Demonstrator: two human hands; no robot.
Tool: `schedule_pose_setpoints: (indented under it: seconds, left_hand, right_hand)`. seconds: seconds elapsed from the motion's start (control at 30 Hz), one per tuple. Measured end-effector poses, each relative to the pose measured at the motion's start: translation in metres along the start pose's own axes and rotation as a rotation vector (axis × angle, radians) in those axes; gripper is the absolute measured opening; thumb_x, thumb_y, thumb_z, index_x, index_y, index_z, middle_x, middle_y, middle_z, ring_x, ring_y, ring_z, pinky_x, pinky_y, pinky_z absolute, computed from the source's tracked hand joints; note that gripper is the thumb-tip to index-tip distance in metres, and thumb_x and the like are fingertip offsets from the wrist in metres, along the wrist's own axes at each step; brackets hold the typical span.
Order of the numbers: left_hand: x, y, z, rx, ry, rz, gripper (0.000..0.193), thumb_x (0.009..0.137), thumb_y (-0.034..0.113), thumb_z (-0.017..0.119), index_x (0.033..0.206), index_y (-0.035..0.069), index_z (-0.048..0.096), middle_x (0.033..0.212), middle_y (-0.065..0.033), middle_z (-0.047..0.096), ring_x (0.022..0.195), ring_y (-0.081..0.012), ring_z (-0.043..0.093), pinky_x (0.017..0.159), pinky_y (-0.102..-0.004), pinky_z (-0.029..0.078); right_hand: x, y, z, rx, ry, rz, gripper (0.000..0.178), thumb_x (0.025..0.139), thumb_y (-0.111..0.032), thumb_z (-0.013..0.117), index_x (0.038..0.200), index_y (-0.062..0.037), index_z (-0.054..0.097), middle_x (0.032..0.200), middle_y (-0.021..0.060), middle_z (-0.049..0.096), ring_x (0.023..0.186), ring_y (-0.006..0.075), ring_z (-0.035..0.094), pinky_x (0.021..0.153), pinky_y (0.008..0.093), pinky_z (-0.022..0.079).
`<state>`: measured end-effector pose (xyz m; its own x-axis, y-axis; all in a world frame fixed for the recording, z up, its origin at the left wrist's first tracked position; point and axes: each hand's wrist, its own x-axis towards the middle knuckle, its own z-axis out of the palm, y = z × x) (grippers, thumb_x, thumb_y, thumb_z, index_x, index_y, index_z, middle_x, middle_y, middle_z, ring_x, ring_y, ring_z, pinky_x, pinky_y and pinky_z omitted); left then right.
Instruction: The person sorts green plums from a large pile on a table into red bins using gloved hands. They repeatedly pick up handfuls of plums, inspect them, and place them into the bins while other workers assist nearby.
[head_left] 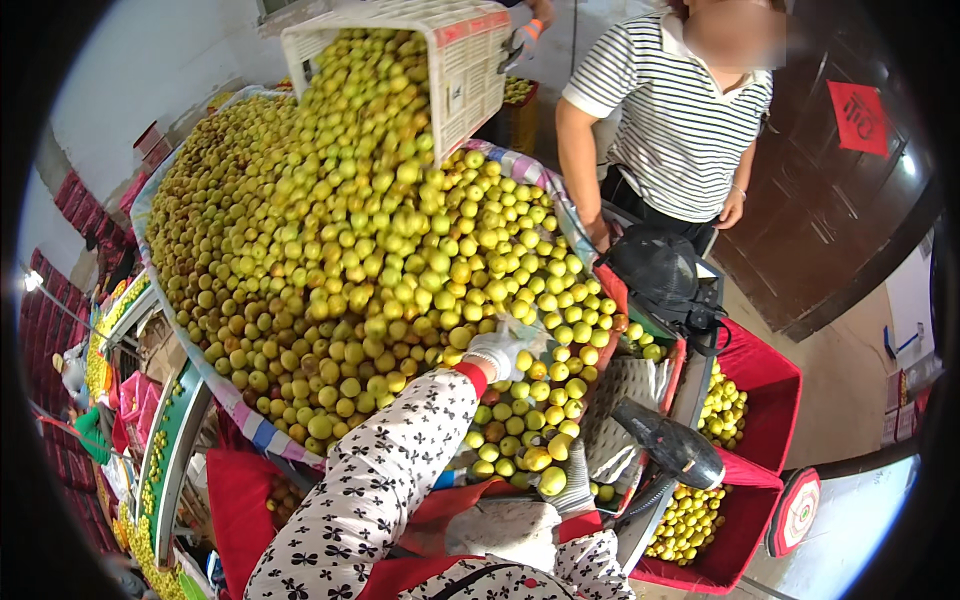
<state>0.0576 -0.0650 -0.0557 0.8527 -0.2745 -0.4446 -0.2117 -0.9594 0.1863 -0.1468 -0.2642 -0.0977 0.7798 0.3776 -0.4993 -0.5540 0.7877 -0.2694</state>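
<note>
A large heap of small round yellow-green fruit fills a bin lined with checked cloth. My left hand, in a white glove with a red cuff, reaches over the near right part of the heap. Its fingers look stretched out over the fruit, though blurred. Low against the near edge of the fruit is my right hand, also gloved; its fingers are mostly hidden. At the back, another person's gloved hand holds a tilted cream plastic crate, and fruit pours from it onto the heap.
A person in a striped shirt stands at the right beside a black cap. A black hair dryer lies over a white perforated chute. Red-lined bins hold fruit at the right. A green conveyor runs at the left.
</note>
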Motion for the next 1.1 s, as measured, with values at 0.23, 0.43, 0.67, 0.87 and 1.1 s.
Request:
schedule_pose_setpoints:
  seconds: [0.23, 0.43, 0.67, 0.87, 1.1]
  left_hand:
    - [-0.019, -0.007, 0.011, -0.164, 0.115, 0.032, 0.059, 0.071, 0.053, 0.071, 0.122, 0.026, 0.057, 0.144, -0.0166, 0.033, 0.103, -0.0375, 0.062, 0.090, -0.0446, 0.051]
    - [-0.010, -0.026, 0.023, -0.384, 0.283, 0.087, 0.070, 0.066, 0.055, 0.078, 0.122, 0.019, 0.056, 0.129, -0.0191, 0.047, 0.115, -0.0373, 0.052, 0.098, -0.0421, 0.045]
    - [0.015, -0.040, 0.035, -1.534, 0.138, 0.039, 0.052, 0.078, 0.031, 0.079, 0.117, 0.004, 0.059, 0.096, -0.0018, 0.062, 0.091, -0.0208, 0.059, 0.085, -0.0341, 0.050]
    - [-0.080, -0.008, 0.036, -2.647, -0.015, 0.015, 0.049, 0.085, 0.053, 0.063, 0.114, 0.014, 0.059, 0.107, -0.0117, 0.064, 0.082, -0.0232, 0.064, 0.065, -0.0339, 0.058]
    - [-0.196, 0.046, 0.094, -2.844, 0.013, -0.185, 0.085, 0.081, 0.075, 0.049, 0.140, 0.014, 0.041, 0.137, -0.0124, 0.047, 0.124, -0.0338, 0.048, 0.101, -0.0537, 0.045]
  right_hand:
    - [0.009, 0.001, -0.002, -0.016, 0.089, 0.007, 0.063, 0.082, -0.054, 0.070, 0.125, -0.0115, 0.051, 0.111, 0.0096, 0.063, 0.093, 0.0255, 0.065, 0.062, 0.0408, 0.059]
    - [0.013, 0.002, -0.009, 0.026, 0.082, 0.047, 0.062, 0.083, -0.054, 0.069, 0.124, -0.0120, 0.051, 0.114, 0.0106, 0.061, 0.092, 0.0282, 0.063, 0.061, 0.0421, 0.056]
    - [0.013, -0.002, -0.008, 0.155, 0.000, 0.048, 0.054, 0.087, -0.045, 0.068, 0.125, -0.0093, 0.053, 0.118, 0.0140, 0.062, 0.099, 0.0288, 0.064, 0.061, 0.0403, 0.059]
    - [0.013, 0.002, 0.031, -0.266, 0.088, -0.353, 0.045, 0.091, -0.038, 0.065, 0.123, -0.0081, 0.055, 0.110, 0.0064, 0.060, 0.096, 0.0198, 0.061, 0.085, 0.0324, 0.053]
    - [-0.005, 0.014, 0.129, -1.913, -0.133, -1.075, 0.052, 0.075, -0.038, 0.077, 0.116, -0.0101, 0.063, 0.116, 0.0132, 0.057, 0.102, 0.0369, 0.057, 0.091, 0.0467, 0.048]
